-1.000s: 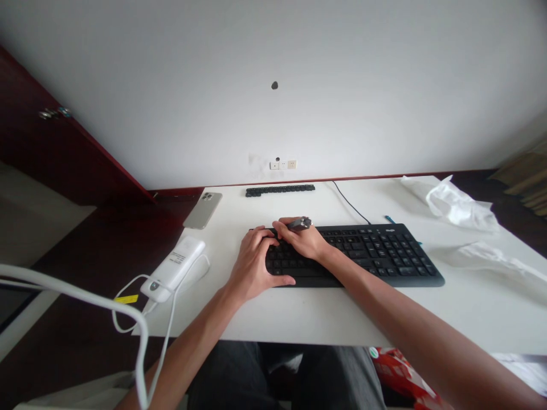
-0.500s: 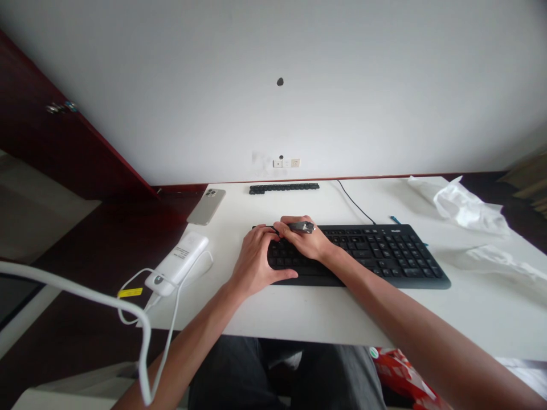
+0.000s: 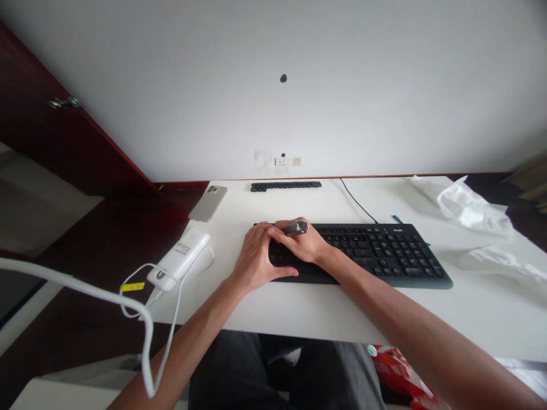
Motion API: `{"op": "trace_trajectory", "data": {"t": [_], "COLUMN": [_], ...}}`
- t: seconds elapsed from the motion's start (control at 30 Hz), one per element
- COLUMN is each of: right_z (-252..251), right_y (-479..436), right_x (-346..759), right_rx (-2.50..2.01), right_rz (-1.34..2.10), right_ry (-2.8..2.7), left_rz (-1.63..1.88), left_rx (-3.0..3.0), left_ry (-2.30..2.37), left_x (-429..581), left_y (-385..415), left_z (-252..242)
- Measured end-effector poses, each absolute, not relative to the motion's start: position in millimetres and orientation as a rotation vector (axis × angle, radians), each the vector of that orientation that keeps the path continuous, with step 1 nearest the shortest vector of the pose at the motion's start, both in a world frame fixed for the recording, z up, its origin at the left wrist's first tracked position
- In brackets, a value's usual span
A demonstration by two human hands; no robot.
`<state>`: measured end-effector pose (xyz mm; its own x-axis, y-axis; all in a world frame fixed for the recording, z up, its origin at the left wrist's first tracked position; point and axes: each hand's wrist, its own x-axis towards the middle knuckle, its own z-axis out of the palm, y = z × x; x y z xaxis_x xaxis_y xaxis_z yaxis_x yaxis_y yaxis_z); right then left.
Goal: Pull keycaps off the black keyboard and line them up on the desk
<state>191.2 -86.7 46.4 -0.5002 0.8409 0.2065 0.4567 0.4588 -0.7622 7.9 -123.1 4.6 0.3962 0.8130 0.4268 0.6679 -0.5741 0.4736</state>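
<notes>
A black keyboard (image 3: pixel 410 256) lies on the white table. My right hand (image 3: pixel 301 240) is wrapped round a dark, slim tool (image 3: pixel 298 228) over the keyboard's upper left part; the tool's tip is hidden by my fingers. My left hand (image 3: pixel 256 256) rests at the keyboard's left end, thumb stretched along the lower keys and its other fingers bent at the upper edge, touching my right hand. Several black keycaps (image 3: pixel 286 185) form a row near the wall.
On the table's left are a phone (image 3: pixel 209 204) and a white power bank (image 3: pixel 178 259) with a looped cable (image 3: pixel 147 336). Crumpled white plastic (image 3: pixel 474 210) lies at the right. Behind the keyboard is a small blue-green item (image 3: pixel 397 219).
My right hand and the dark tool have shifted slightly left, closer against my left hand's fingers. My left hand has hardly moved. The camera view has shifted a little.
</notes>
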Motion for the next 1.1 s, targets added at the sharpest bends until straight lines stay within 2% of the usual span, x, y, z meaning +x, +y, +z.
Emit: {"op": "trace_trajectory", "data": {"t": [0.23, 0.4, 0.63, 0.8, 1.1], "right_z": [40, 40, 36, 36, 34], "right_y": [-90, -90, -91, -89, -92], "right_x": [192, 192, 194, 194, 196], "right_rx": [-1.057, -1.099, -1.016, -1.021, -0.991], "right_rz": [0.701, 0.711, 0.738, 0.676, 0.631], "right_ry": [-2.121, -2.138, -2.156, -2.208, -2.187], "left_rz": [0.965, 0.919, 0.515, 0.366, 0.431], "left_rx": [2.460, 2.465, 2.481, 2.627, 2.628], "left_ry": [1.306, 1.343, 1.183, 1.081, 1.110], "left_x": [8, 6, -1, 1, 2], "left_y": [-127, -126, -106, -96, -97], "left_z": [2, -1, 16, 24, 18]}}
